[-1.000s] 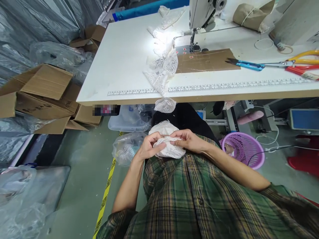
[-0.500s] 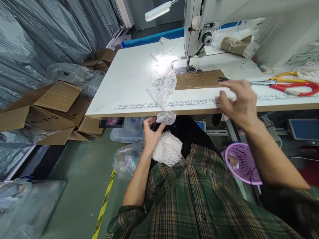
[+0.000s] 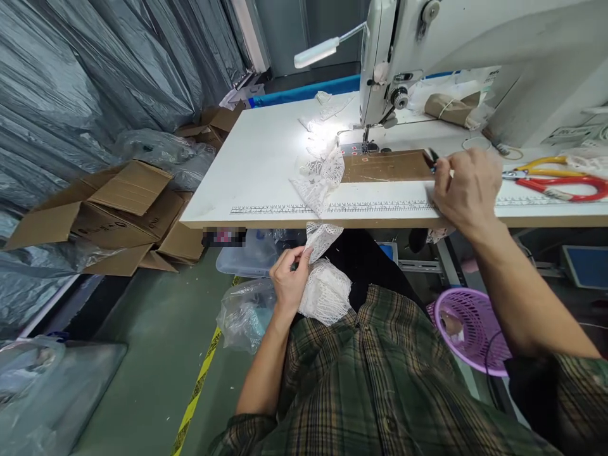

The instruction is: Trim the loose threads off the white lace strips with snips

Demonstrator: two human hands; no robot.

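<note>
My left hand (image 3: 289, 278) is closed in a pinch on the edge of a white lace piece (image 3: 323, 237) below the table's front edge. A strip of more white lace (image 3: 319, 178) runs from there up over the tabletop toward the sewing machine (image 3: 380, 69). Bunched white lace (image 3: 327, 292) rests on my lap beside the left wrist. Over the front of the table, my right hand (image 3: 469, 190) is closed around thread snips (image 3: 431, 159). Their dark blades stick out at the left, above the end of a brown strip (image 3: 389, 167); the grip is hidden by my fingers.
Red and yellow scissors (image 3: 555, 180) lie right of my right hand. A printed ruler (image 3: 380, 207) runs along the table's front. A lamp (image 3: 317, 53) lights the lace. Below right stands a purple basket (image 3: 470, 329); open cardboard boxes (image 3: 133, 196) are at left.
My right hand has closed around the snips and lifted them from the table. My left hand has drawn the lace slightly down, and its fingers are pinched tighter. The view has shifted a little.
</note>
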